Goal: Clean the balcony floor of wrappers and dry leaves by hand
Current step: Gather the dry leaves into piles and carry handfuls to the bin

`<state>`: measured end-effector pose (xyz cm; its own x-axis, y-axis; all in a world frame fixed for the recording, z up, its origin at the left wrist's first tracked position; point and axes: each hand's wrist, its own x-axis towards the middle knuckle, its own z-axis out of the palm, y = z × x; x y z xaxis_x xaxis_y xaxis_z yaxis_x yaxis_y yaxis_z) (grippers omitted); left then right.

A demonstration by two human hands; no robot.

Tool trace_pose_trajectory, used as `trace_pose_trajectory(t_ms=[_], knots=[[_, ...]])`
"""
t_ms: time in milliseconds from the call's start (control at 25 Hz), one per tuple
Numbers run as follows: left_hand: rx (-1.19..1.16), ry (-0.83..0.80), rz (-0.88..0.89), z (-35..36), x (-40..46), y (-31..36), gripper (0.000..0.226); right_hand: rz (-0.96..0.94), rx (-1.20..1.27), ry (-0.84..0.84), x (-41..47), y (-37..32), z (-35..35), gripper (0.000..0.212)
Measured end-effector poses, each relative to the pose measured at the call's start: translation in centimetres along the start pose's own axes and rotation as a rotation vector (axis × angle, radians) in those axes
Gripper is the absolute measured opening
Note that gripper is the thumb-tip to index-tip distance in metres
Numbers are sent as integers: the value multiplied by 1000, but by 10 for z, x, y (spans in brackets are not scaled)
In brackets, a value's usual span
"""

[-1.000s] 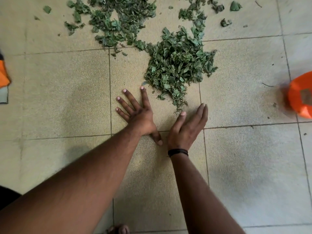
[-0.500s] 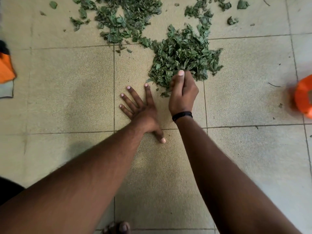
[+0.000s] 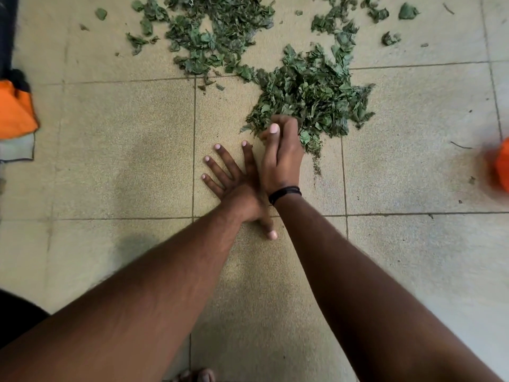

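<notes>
A: Green dried leaves form a dense leaf pile (image 3: 311, 97) on the tiled floor (image 3: 124, 161) in the head view, at 12 o'clock from the hands. Confirm the position of the second patch.

B: Confirmed. A thinner leaf scatter (image 3: 214, 37) lies at 11 o'clock from the dense pile, joined to it by a narrow trail of fragments. Loose single leaves lie at 1 o'clock from the pile, near the top edge.

A: State the condition of the left hand (image 3: 234, 183).

B: It lies palm down, flat on the tile, with fingers spread wide and straight. The thumb points back toward 6 o'clock. It holds nothing.

A: And the right hand (image 3: 281, 158)?

B: It sits just beside the left hand, touching it along the inner edge. The fingers are curled into the near edge of the dense pile, closing around leaves. A black wristband (image 3: 285, 193) circles its wrist.

A: List the remaining items.

B: An orange cloth (image 3: 16, 111) lies at 9 o'clock, at the left edge. A blurred orange object (image 3: 500, 166) sits at 3 o'clock, at the right edge; its type cannot be determined. A thin twig (image 3: 460, 146) lies on the tile near it. Toes (image 3: 198, 376) show at 6 o'clock, at the bottom edge.
</notes>
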<state>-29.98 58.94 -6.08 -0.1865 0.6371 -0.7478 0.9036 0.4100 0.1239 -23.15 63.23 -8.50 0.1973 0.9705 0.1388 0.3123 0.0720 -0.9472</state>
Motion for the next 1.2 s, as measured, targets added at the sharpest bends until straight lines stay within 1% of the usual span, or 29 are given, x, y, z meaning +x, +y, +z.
trace_pose_trajectory(t_ms=[40, 80, 120, 160, 200, 240, 320, 360, 400, 480, 560, 600, 680, 720, 760, 800, 840, 880, 960, 1000, 1120, 1160, 1200], knots=[[6, 39, -7, 3, 2, 0, 188, -1, -17, 18, -8, 1, -1, 35], [-8, 105, -19, 7, 4, 0, 175, 8, -29, 27, -16, 2, -1, 34], [-31, 178, -17, 11, 7, 1, 156, 26, -26, 23, -22, 2, -1, 32], [-51, 215, -7, 14, 10, 0, 140, 38, -16, 4, -26, 5, 0, 30], [-52, 217, -9, 14, 11, 0, 135, 48, 0, -22, -25, 7, 2, 27], [-27, 203, -20, 13, 11, 0, 145, 52, 19, -50, -20, 7, 4, 26], [32, 98, -41, 7, 8, 0, 182, 61, 27, -111, -5, 6, 8, 29], [35, 50, -37, 3, 6, -1, 193, 59, 23, -144, 2, 5, 10, 30], [28, 20, -34, 2, 4, -1, 197, 51, 19, -176, 7, 2, 13, 31], [28, -1, -43, 1, 1, -3, 195, 21, 10, -197, 16, -2, 20, 34], [48, 34, -56, 2, 2, -3, 185, 8, 32, -163, 13, -4, 26, 37], [48, 62, -54, 3, 2, -2, 175, 10, 50, -159, 8, -5, 28, 37], [5, 95, -52, 5, 4, -1, 149, 18, 81, -210, 0, -8, 30, 37], [-19, 102, -55, 5, 4, -1, 143, 20, 77, -219, 0, -7, 29, 38], [-33, 110, -62, 3, 2, -1, 150, 18, 68, -198, 2, -8, 26, 38], [-24, 89, -63, 2, 1, -1, 166, 19, 67, -154, 6, -7, 22, 37], [-3, 33, -47, -1, -1, -1, 181, 26, 82, -94, 10, -7, 17, 35], [4, -15, -18, -4, -3, -1, 190, 31, 108, -31, 13, -8, 10, 31], [-37, -65, 14, -11, -9, -2, 194, 42, 117, 92, 7, -9, -8, 24], [-59, -80, 17, -14, -11, -1, 193, 71, 84, 165, -1, -7, -16, 25], [-65, -120, 47, -17, -14, 1, 192, 293, 28, 395, -28, 4, -46, 39], [-65, -126, 52, -17, -14, 1, 191, 329, 36, 425, -33, 9, -53, 45], [-62, -130, 56, -17, -13, 1, 191, 327, 36, 418, -35, 14, -58, 50]])
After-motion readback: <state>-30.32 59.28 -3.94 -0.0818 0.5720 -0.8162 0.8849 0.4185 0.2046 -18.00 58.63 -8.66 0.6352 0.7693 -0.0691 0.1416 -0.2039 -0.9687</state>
